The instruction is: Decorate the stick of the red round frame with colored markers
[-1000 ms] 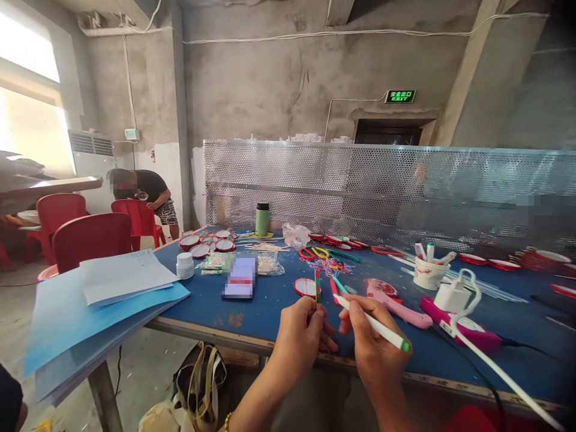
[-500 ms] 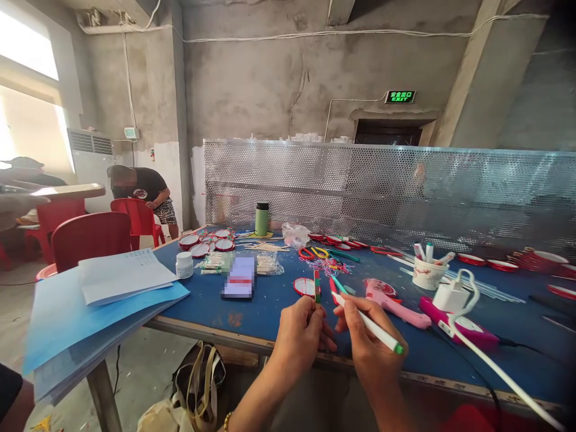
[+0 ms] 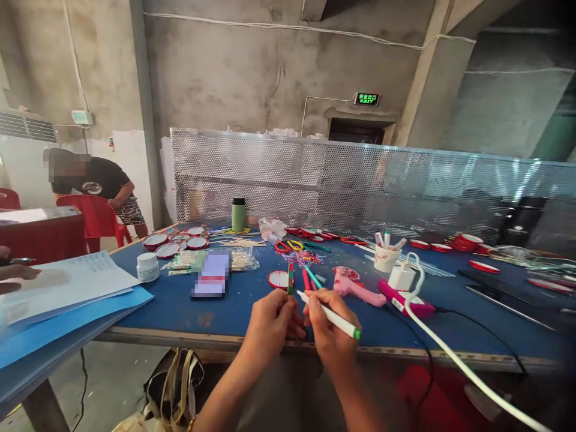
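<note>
- The thin flat wooden stick painted in red and green bands (image 3: 290,281) stands nearly upright just over the near edge of the table, its lower end pinched in the left hand (image 3: 269,321).
- It looks light and stiff, a slim strip that I judge would snap if bent hard; fresh colour on it could smear, so the bare lower end seems the sound place to grip it.
- The slim white marker pen with a green end cap (image 3: 330,315) lies aslant in the right hand (image 3: 327,333), tip up and to the left, just beside the stick; I cannot tell whether the tip touches it.
- The pen too should be light and rigid, with a smooth barrel, best held low near the tip as it is now.
- Left fingers are curled narrow around the stick, thumb against its side. Right fingers are closed on the pen in a writing grip, wrist bent inward, both forearms rising from below, hands almost touching.
- Past the hands on the blue-topped work table (image 3: 180,309) lie a small round red-rimmed disc (image 3: 278,279), loose red and green sticks, a pink hot-glue gun (image 3: 355,287) and a second, magenta one with a white charger and cable (image 3: 402,277).
- Farther off: a white paper cup of markers (image 3: 386,258), a green flask (image 3: 238,214), scissors, a small white jar (image 3: 147,267).
- At far left, blue folders with white sheets (image 3: 67,294); another person bends by a red plastic chair (image 3: 96,217).
</note>
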`<state>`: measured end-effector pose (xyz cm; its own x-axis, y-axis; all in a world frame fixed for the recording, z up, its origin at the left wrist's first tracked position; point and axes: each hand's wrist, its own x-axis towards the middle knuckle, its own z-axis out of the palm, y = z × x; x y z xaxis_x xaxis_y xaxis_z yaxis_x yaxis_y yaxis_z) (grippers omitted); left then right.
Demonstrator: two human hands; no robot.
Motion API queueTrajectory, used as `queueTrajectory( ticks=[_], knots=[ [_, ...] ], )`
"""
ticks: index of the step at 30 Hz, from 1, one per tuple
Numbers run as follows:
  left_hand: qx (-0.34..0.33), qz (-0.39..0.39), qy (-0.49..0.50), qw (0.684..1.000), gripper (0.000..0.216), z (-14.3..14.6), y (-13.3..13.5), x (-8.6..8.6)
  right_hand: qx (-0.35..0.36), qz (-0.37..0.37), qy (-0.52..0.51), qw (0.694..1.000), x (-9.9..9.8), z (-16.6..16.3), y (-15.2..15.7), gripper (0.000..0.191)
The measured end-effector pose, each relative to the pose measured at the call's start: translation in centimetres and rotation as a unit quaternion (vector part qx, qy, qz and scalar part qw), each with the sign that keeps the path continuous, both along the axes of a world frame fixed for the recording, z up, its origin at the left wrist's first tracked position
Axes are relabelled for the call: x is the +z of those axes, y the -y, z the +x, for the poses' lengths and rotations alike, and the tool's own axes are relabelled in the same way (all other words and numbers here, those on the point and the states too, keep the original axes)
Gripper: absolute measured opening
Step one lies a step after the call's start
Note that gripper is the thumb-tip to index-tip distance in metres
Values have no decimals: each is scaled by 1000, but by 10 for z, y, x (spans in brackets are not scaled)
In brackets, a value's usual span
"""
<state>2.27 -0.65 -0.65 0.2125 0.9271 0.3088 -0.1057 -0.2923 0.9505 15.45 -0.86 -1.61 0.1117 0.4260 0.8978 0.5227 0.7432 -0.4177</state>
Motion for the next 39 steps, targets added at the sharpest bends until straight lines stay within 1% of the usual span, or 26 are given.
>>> queueTrajectory(
  ticks=[5, 11, 21, 39],
  knots=[
    [-6, 2, 9, 1000, 28, 0, -1, -1, -14, 20, 23, 999, 5, -3, 2, 15],
    [4, 15, 16, 1000, 28, -1, 0, 1, -11, 39, 45, 998, 10, -6, 6, 15],
    [23, 30, 0, 999, 28, -1, 3, 5, -13, 36, 64, 997, 14, -7, 8, 17],
    [28, 31, -3, 999, 32, -1, 1, 2, -7, 28, 84, 996, 16, -7, 8, 19]
  ],
)
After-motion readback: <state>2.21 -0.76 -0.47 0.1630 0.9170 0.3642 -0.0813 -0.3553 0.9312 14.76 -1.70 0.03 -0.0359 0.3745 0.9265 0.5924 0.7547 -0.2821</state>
